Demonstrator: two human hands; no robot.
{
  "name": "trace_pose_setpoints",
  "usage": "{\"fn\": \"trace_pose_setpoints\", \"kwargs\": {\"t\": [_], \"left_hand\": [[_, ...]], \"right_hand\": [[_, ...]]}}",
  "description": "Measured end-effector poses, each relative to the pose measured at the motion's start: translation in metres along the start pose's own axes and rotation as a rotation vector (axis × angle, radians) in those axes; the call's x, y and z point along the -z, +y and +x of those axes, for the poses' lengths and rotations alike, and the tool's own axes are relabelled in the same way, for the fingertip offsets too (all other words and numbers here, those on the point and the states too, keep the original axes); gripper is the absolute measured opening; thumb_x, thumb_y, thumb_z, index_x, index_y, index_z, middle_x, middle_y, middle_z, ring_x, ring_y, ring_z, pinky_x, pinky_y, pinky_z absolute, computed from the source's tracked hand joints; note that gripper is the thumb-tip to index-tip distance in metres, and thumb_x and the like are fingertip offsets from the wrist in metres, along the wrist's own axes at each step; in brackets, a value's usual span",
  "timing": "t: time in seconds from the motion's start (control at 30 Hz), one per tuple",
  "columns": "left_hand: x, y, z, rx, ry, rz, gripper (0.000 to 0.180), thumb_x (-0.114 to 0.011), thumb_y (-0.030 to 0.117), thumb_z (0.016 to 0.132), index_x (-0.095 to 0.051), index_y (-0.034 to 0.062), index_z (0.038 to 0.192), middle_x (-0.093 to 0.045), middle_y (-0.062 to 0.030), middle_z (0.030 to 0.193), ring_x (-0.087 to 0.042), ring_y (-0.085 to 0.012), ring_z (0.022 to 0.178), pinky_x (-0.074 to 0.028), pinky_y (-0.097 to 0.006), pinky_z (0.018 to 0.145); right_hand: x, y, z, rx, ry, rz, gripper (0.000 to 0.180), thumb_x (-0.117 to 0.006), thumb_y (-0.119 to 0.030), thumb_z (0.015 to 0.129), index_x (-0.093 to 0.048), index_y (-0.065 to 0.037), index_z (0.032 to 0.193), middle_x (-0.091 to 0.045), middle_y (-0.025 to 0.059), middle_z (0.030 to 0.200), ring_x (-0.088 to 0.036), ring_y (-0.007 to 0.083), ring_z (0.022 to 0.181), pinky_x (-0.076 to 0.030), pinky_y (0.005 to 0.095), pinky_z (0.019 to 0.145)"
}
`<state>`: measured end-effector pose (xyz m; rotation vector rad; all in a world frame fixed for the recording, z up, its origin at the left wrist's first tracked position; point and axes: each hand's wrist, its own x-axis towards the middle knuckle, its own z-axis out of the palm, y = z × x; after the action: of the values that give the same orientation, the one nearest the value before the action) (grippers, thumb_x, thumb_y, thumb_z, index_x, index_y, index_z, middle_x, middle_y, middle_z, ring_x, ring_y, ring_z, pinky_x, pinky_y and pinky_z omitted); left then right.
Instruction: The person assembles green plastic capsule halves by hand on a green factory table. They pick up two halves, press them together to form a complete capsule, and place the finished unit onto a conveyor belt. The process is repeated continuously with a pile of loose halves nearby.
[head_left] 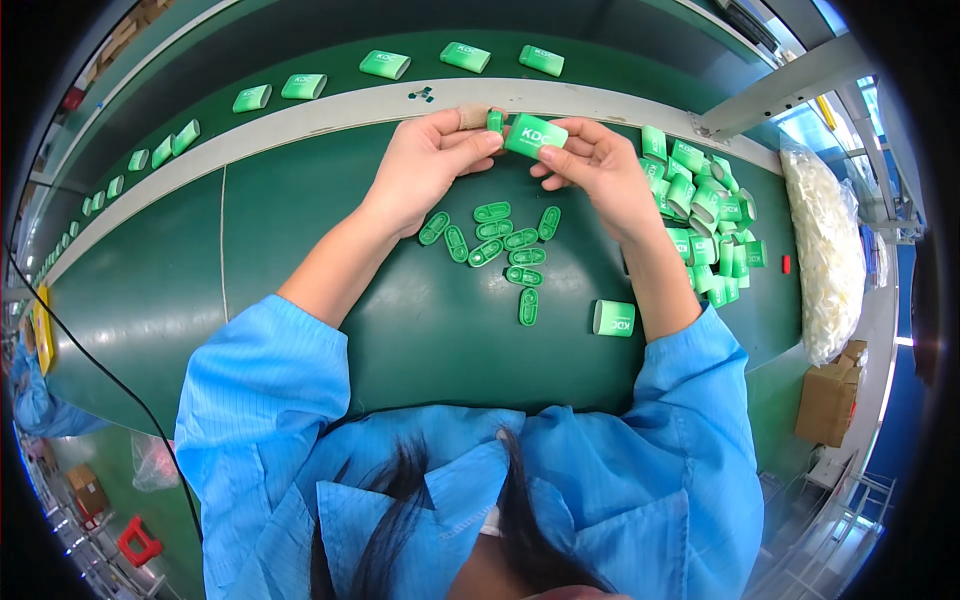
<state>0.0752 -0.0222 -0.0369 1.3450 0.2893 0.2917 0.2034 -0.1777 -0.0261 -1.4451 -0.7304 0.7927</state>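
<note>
Over the far side of the green table, my left hand pinches a small green oval end cap. One of its fingers wears a tan wrap. Just beside it, my right hand grips a green flattened sleeve-like case with white lettering, between thumb and fingers. The cap is held at the case's left end; I cannot tell whether they touch. Below my hands lie several loose green oval caps, hollow side up. A single green case rests near my right forearm.
Many green cases are heaped at the right, with a small red piece beside them. Past the heap stands a clear bag of pale pieces. Beyond the white rail, a spaced row of cases lies on a green belt.
</note>
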Motion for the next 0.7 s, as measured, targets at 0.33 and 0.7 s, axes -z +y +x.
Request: {"fn": "trace_pose_setpoints", "kwargs": {"t": [0.33, 0.7], "left_hand": [[-0.003, -0.01, -0.001, -0.102, 0.029, 0.217, 0.033, -0.061, 0.009, 0.086, -0.057, -0.001, 0.117, -0.065, -0.0079, 0.102, -0.061, -0.0115, 0.09, -0.049, -0.024, 0.082], [-0.013, -0.009, -0.01, -0.358, 0.14, 0.727, 0.033, -0.061, 0.008, 0.084, -0.056, -0.0008, 0.115, -0.065, -0.0183, 0.079, -0.066, -0.0221, 0.067, -0.049, -0.029, 0.062]], "right_hand": [[-0.001, 0.006, 0.0, 0.068, 0.002, -0.075, 0.028, -0.063, -0.003, 0.083, -0.054, 0.005, 0.108, -0.065, 0.0116, 0.096, -0.063, 0.0143, 0.083, -0.052, 0.0246, 0.076], [-0.003, 0.012, -0.004, 0.198, 0.11, -0.352, 0.029, -0.067, -0.001, 0.079, -0.059, 0.005, 0.105, -0.067, 0.0136, 0.095, -0.065, 0.0159, 0.089, -0.053, 0.0258, 0.078]]}}
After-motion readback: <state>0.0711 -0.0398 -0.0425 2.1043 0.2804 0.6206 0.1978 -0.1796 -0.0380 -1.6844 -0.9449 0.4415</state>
